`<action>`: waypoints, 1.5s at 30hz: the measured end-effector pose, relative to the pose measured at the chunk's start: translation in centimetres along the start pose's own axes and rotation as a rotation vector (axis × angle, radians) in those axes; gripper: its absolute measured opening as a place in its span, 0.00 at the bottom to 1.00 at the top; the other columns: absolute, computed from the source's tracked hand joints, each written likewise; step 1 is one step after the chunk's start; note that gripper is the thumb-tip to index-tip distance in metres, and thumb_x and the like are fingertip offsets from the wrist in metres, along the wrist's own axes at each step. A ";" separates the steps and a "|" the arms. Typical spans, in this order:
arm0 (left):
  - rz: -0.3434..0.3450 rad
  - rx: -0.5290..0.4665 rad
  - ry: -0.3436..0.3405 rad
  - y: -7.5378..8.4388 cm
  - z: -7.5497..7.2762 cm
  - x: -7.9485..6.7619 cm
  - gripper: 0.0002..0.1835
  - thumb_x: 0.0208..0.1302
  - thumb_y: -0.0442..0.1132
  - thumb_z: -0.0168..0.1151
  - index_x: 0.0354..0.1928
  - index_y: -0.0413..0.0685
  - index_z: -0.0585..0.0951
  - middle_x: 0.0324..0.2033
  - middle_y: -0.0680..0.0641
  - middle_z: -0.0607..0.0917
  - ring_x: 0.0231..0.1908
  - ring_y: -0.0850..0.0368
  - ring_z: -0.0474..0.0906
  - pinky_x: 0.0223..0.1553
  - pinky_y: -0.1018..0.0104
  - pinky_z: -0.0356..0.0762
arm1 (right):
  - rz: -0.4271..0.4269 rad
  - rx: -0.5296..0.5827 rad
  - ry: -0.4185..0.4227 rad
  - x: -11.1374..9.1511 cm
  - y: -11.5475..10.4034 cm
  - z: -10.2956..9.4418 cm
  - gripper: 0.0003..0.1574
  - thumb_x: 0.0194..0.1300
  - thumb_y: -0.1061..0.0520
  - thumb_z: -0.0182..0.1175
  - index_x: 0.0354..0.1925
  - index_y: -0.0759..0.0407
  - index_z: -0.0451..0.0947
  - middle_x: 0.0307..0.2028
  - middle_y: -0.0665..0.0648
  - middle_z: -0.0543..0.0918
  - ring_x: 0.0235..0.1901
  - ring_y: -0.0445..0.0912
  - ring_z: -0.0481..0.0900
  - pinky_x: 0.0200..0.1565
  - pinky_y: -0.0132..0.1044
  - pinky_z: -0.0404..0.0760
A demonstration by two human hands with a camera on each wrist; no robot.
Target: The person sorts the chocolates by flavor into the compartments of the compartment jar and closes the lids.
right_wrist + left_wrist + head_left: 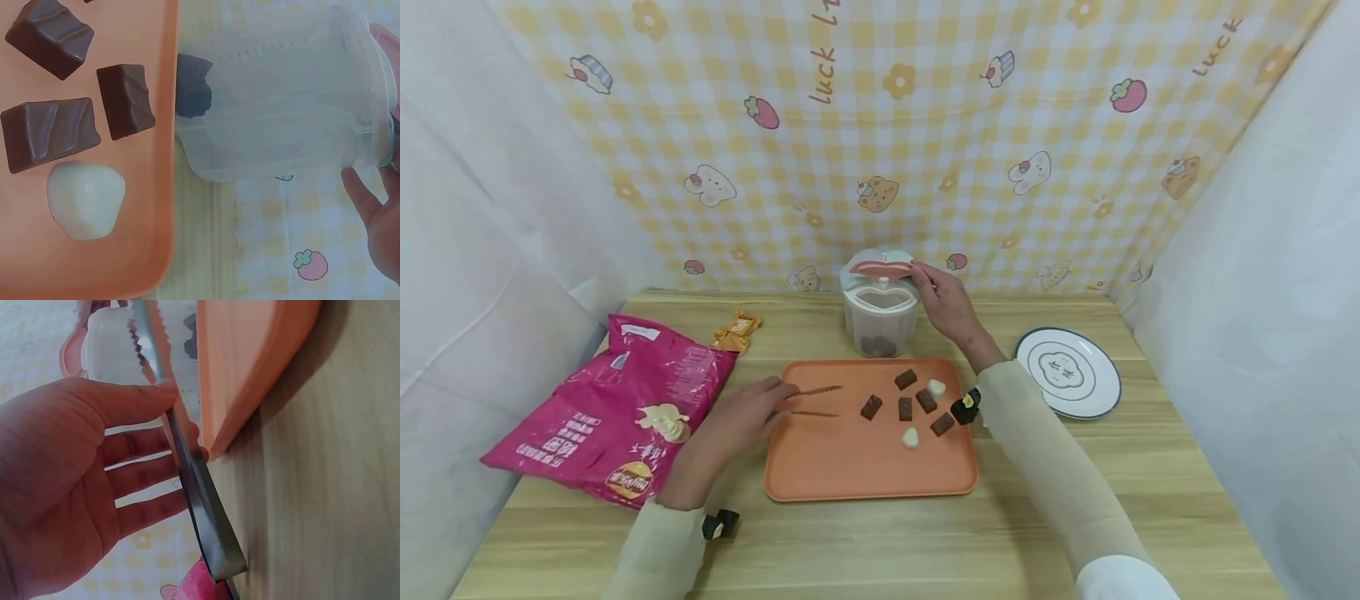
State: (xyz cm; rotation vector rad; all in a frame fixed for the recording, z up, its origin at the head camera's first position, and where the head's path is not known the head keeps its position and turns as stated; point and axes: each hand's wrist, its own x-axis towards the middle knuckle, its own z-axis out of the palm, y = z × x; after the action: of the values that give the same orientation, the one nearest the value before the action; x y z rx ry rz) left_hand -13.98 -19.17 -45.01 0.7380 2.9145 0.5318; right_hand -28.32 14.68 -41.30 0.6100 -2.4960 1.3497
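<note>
My left hand (741, 421) pinches metal tongs (206, 512) between thumb and fingers. Over the left part of the orange tray (827, 475), the two serrated arms stand apart with nothing between them. At the back, a translucent container (861, 318) stands upright with dark pieces (194, 84) at its bottom. Its pink-lined flap lid (880, 269) is raised, and my right hand (947, 307) holds the lid's right edge by the fingertips. Several brown chocolates (906, 409) and white heart-shaped pieces (911, 437) lie on the tray's right half.
A pink snack bag (617, 408) lies at the left under my left forearm, with gold-wrapped sweets (736, 332) behind it. At the right sits a white plate (1097, 367) with a dark rim. A checked cloth (820, 150) hangs behind the container.
</note>
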 end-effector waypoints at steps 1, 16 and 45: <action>-0.005 0.002 -0.005 0.0 0.1 0.0 0.16 0.70 0.36 0.68 0.58 0.44 0.82 0.47 0.44 0.83 0.41 0.47 0.82 0.46 0.46 0.81 | 0.000 -0.001 0.000 0.0 0.0 0.0 0.25 0.84 0.50 0.47 0.64 0.62 0.80 0.66 0.61 0.77 0.69 0.53 0.71 0.67 0.48 0.69; -0.034 -0.021 -0.038 -0.2 0.6 -0.3 0.17 0.68 0.37 0.70 0.57 0.46 0.83 0.46 0.46 0.82 0.40 0.49 0.81 0.45 0.47 0.81 | -0.002 0.007 -0.005 -0.1 -0.1 -0.1 0.24 0.84 0.51 0.48 0.63 0.62 0.80 0.66 0.62 0.76 0.69 0.53 0.70 0.67 0.47 0.68; 0.043 -0.018 0.058 0.3 -1.1 0.8 0.19 0.71 0.39 0.68 0.60 0.40 0.83 0.49 0.41 0.83 0.40 0.49 0.81 0.45 0.50 0.83 | 0.011 0.009 -0.013 -0.1 -0.1 -0.2 0.25 0.84 0.48 0.47 0.62 0.60 0.82 0.67 0.60 0.76 0.69 0.52 0.71 0.66 0.48 0.70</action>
State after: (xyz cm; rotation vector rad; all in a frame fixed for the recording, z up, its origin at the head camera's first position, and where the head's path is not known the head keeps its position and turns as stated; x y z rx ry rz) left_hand -14.76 -18.85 -43.91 0.7983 2.9491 0.5928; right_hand -28.22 14.85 -41.14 0.6096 -2.5090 1.3653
